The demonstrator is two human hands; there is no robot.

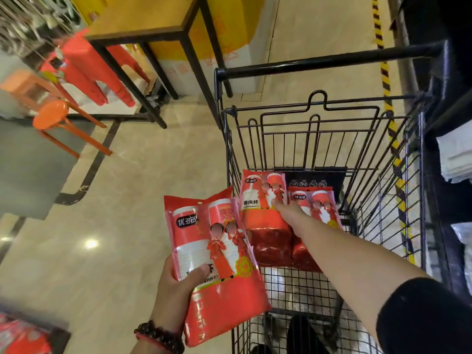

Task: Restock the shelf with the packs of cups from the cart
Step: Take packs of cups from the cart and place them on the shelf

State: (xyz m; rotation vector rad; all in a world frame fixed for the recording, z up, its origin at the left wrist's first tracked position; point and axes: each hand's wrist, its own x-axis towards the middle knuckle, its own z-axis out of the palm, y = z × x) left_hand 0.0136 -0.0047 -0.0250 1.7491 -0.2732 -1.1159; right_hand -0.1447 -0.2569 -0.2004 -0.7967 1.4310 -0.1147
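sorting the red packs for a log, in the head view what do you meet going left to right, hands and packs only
left hand → pack it holds outside the cart → left pack in the cart → right hand reaching between the packs → right pack in the cart

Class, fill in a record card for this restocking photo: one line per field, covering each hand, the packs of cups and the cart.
left hand: grips held pack, thumb across its front, outside the cart
right hand: reaches into the cart, touching the packs; grasp not visible
packs in cart: two, left pack and right pack, side by side
cart: black wire, black handle bar
floor: beige tiles
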